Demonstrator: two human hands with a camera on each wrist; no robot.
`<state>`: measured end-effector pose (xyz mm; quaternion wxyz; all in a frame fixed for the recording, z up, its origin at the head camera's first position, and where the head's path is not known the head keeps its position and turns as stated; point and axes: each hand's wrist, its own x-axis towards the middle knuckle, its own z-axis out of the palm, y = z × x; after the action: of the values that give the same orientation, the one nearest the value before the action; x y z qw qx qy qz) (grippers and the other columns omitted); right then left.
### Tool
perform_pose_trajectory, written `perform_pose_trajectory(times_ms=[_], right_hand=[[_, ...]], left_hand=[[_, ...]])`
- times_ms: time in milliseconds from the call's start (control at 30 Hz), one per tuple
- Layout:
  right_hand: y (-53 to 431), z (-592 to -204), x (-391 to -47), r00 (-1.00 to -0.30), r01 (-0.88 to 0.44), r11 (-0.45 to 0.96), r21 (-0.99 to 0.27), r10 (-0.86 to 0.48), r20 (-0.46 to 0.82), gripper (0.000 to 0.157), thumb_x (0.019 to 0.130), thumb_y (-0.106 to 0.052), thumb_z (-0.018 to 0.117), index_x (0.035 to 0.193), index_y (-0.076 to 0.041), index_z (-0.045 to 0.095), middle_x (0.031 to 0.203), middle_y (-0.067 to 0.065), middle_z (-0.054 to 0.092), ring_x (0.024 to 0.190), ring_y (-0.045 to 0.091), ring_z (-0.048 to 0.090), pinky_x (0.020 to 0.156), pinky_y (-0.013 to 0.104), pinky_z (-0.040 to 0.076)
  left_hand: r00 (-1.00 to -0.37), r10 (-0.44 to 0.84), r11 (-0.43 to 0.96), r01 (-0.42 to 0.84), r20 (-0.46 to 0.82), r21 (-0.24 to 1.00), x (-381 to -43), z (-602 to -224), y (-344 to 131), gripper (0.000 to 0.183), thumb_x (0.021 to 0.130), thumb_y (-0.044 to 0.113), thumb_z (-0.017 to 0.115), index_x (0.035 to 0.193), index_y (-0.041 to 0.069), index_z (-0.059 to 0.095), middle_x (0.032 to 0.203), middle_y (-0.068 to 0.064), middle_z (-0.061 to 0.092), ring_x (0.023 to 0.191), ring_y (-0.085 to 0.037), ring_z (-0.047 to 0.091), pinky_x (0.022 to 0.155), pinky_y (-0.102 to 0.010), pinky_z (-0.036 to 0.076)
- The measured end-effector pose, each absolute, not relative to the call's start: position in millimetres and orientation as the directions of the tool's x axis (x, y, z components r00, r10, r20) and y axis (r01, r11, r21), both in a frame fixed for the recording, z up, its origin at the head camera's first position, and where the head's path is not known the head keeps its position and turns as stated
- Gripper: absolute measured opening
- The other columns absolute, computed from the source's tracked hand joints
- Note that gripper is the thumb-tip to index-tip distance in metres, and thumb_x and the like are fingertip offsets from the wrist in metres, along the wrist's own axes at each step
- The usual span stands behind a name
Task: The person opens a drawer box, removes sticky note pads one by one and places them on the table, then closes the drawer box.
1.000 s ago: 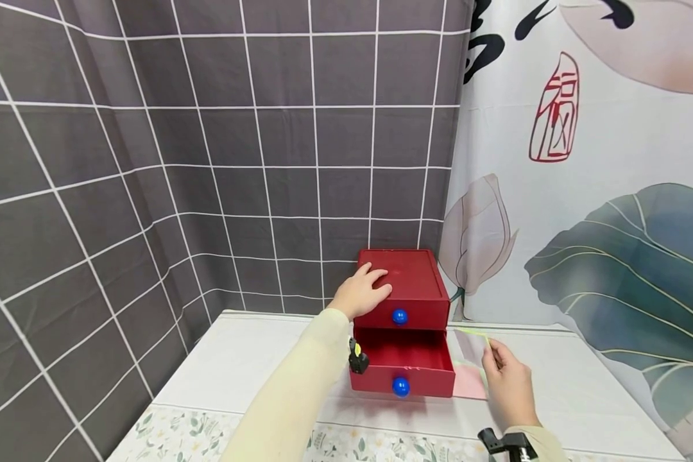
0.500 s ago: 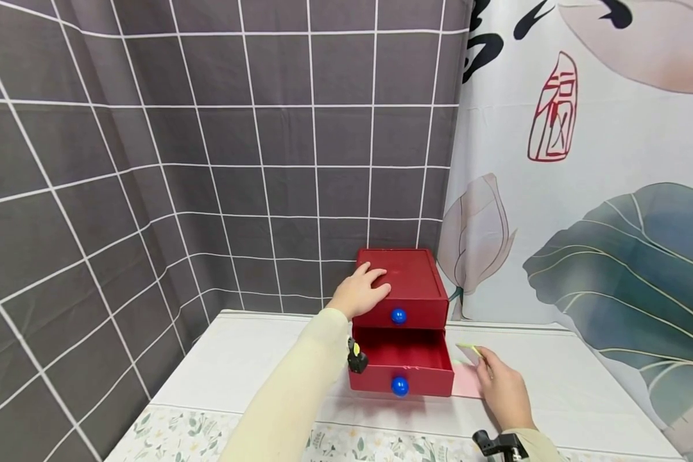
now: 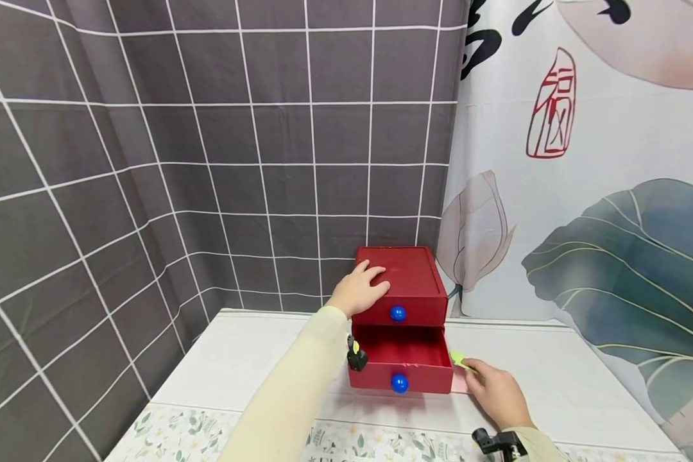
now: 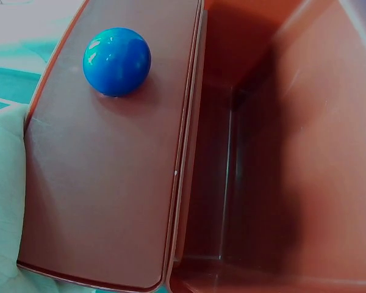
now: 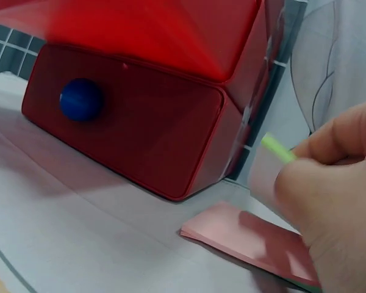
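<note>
Plainly, with its arm (image 3: 294, 378) outstretched, the left hand (image 3: 358, 292) rested with spread fingers atop the red drawer box (image 3: 416, 276), while just right of its pulled-out lower drawer (image 3: 375, 377) a lime-green slip (image 3: 459, 359) was pinched in the right hand (image 3: 496, 393).

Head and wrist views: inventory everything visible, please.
Table cover: 1, white and floral, below
Drawer box: 1, red, on the cover
Drawers: 2, red, upper shut, lower open
Knobs: 2, blue, on drawer fronts
Paper stack: 1, pink, right of drawers
Held slip: 1, yellow-green, right of drawers
Pale sheet: apparently 1, by slip
Hangings: 2, grey gridded, white printed, behind
Sleeves: 2, cream, on arms
Wrist devices: 2, black, over sleeves
Left hand: 1, on box top
Right hand: 1, pinching slip
</note>
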<state>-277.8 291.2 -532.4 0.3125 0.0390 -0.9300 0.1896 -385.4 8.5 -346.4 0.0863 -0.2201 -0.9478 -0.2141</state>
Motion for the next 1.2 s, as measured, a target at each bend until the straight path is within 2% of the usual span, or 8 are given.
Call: perform_pose_trajectory(times_ms=[100,300,500,700,867,1000,1100,1200], right_hand=[[290,-532,-278,-0.840,-0.176,0.928,-0.329,0.032,0.541,0.023,0.078,-0.017,0.068,0.100,-0.013,0.069,0.091,0.009,0.069,0.082,0.032,0.065,0.074,0.051,0.047],[288,-532,-279,-0.871,-0.172,0.932,-0.320,0.008,0.491,0.024,0.076,-0.019,0.070,0.098,-0.012,0.070,0.090,0.006,0.069,0.081,0.029,0.065,0.073,0.050,0.048],[287,-530,-278,-0.908,-0.159,0.930,-0.333,-0.005,0.419,0.027,0.079,-0.025,0.068,0.102,-0.010,0.071,0.099,0.008,0.068,0.091,0.030,0.064,0.078,0.051,0.046],[285,-529,-277,-0.930,-0.130,0.927,-0.353,0.009,0.368,0.030,0.082,-0.027,0.065,0.105,-0.009,0.070,0.108,0.011,0.065,0.100,0.032,0.060,0.084,0.052,0.043],[282,-530,-276,-0.926,-0.122,0.926,-0.357,0.023,0.377,0.027,0.082,-0.025,0.065,0.104,-0.011,0.071,0.107,0.009,0.066,0.099,0.032,0.061,0.083,0.052,0.044],[280,-533,-275,-0.859,-0.193,0.914,-0.357,0.018,0.511,0.023,0.081,-0.022,0.067,0.100,-0.011,0.071,0.104,0.008,0.067,0.099,0.031,0.061,0.084,0.050,0.044],[279,-534,-275,-0.734,-0.309,0.889,-0.337,0.002,0.680,0.022,0.078,-0.018,0.069,0.099,-0.012,0.070,0.100,0.005,0.067,0.097,0.027,0.061,0.085,0.041,0.044],[277,-532,-273,-0.591,-0.422,0.852,-0.310,0.001,0.807,0.028,0.075,-0.013,0.067,0.103,-0.011,0.067,0.094,0.001,0.067,0.091,0.021,0.061,0.088,0.023,0.039]], left_hand=[[-0.889,0.379,0.812,0.453,0.257,0.369,-385,-346,8,0.052,0.087,0.051,0.042,0.135,0.031,0.046,0.147,-0.004,0.028,0.123,-0.030,0.042,0.099,-0.046,0.034],[-0.890,0.377,0.814,0.451,0.258,0.366,-385,-346,9,0.051,0.087,0.051,0.041,0.135,0.032,0.046,0.148,-0.003,0.028,0.123,-0.029,0.042,0.099,-0.045,0.034],[-0.887,0.382,0.806,0.457,0.257,0.376,-384,-345,8,0.051,0.088,0.051,0.041,0.135,0.031,0.046,0.147,-0.004,0.028,0.124,-0.029,0.041,0.099,-0.045,0.034],[-0.890,0.379,0.807,0.452,0.253,0.380,-383,-344,8,0.052,0.087,0.051,0.041,0.135,0.031,0.046,0.147,-0.004,0.028,0.123,-0.030,0.041,0.099,-0.046,0.035],[-0.888,0.385,0.806,0.456,0.250,0.377,-384,-344,8,0.052,0.087,0.051,0.041,0.135,0.031,0.046,0.148,-0.003,0.027,0.123,-0.030,0.042,0.098,-0.046,0.035],[-0.891,0.382,0.810,0.451,0.247,0.374,-385,-345,8,0.052,0.087,0.051,0.041,0.135,0.031,0.046,0.148,-0.003,0.027,0.123,-0.030,0.042,0.098,-0.046,0.035],[-0.893,0.376,0.813,0.446,0.248,0.374,-385,-345,7,0.052,0.087,0.051,0.041,0.135,0.032,0.045,0.148,-0.003,0.027,0.123,-0.030,0.042,0.098,-0.046,0.035],[-0.894,0.373,0.814,0.443,0.247,0.376,-385,-345,8,0.052,0.087,0.051,0.042,0.135,0.032,0.045,0.148,-0.003,0.027,0.123,-0.030,0.042,0.098,-0.046,0.035]])
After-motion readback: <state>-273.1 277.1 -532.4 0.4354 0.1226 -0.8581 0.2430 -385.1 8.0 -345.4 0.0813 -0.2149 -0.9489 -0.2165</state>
